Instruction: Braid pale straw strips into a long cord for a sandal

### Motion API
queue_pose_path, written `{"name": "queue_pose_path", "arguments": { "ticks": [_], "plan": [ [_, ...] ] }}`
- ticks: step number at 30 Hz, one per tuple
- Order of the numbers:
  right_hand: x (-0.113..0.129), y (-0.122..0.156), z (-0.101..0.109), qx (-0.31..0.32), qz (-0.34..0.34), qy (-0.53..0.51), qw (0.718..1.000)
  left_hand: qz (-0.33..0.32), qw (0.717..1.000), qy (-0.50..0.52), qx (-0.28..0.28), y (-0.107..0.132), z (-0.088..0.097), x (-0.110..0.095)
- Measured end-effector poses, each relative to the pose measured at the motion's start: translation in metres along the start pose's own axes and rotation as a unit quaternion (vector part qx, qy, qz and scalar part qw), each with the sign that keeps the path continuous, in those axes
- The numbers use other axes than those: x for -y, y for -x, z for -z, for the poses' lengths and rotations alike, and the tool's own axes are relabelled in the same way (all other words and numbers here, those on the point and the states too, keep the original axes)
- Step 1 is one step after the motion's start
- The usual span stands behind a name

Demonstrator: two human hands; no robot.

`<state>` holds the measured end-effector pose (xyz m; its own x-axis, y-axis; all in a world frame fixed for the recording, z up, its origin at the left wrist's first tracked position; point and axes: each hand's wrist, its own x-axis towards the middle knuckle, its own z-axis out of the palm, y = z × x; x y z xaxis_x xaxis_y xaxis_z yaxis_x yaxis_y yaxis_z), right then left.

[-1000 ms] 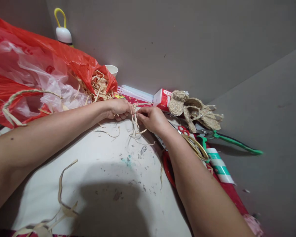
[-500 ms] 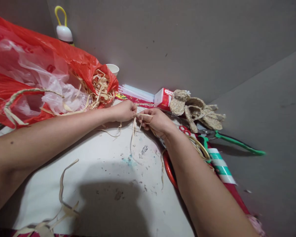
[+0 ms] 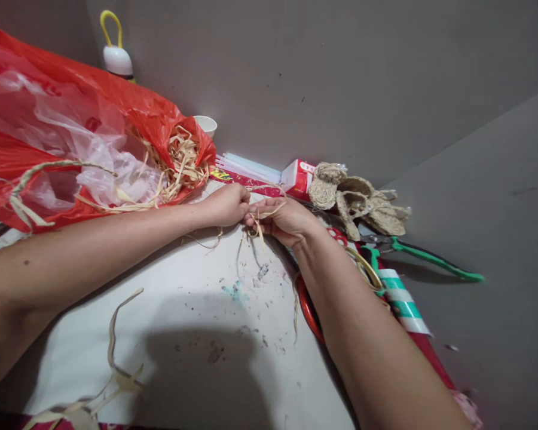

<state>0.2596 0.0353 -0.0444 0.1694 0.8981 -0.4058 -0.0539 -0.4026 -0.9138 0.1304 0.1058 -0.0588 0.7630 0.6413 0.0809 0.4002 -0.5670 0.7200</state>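
Hands together at far middle of surface (image 3: 183, 286). Right hand (image 3: 278, 218): grip pinching pale fiber strands (image 3: 260, 232), one strip lying across fingers, loose ends hanging. Left hand (image 3: 230, 203): grip clenched on same strands, contact mostly hidden. Red plastic bag (image 3: 152, 110) far left, loose fiber strips (image 3: 183, 152) at mouth. Red-and-white box (image 3: 298, 178) just beyond right hand, woven pieces (image 3: 323, 190) right of it. Green-handled cutters (image 3: 434, 258) farther right. Curled strip (image 3: 126, 382) near left.

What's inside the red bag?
Pale strips poke out of the open end of the bag. Further in, the plastic covers things up, so I can't tell what else is there.
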Motion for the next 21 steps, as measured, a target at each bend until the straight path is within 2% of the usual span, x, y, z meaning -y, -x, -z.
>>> {"name": "queue_pose_path", "arguments": {
  "ticks": [5, 11, 15, 21],
  "plan": [
    [0.002, 0.004, -0.004, -0.015, 0.004, -0.007, 1.0, 0.028, 0.998, 0.05, -0.003, 0.002, 0.005, -0.003],
    [0.002, 0.007, -0.013, -0.053, 0.033, 0.031, 0.998, 0.122, 0.984, 0.13, 0.017, 0.008, 0.012, -0.011],
    [0.0, 0.007, -0.02, -0.075, 0.062, 0.068, 0.993, 0.161, 0.97, 0.183, 0.028, 0.006, 0.013, -0.011],
    [-0.007, 0.005, -0.028, -0.109, 0.12, 0.143, 0.976, 0.178, 0.954, 0.238, 0.033, 0.002, 0.013, -0.009]
  ]
}}
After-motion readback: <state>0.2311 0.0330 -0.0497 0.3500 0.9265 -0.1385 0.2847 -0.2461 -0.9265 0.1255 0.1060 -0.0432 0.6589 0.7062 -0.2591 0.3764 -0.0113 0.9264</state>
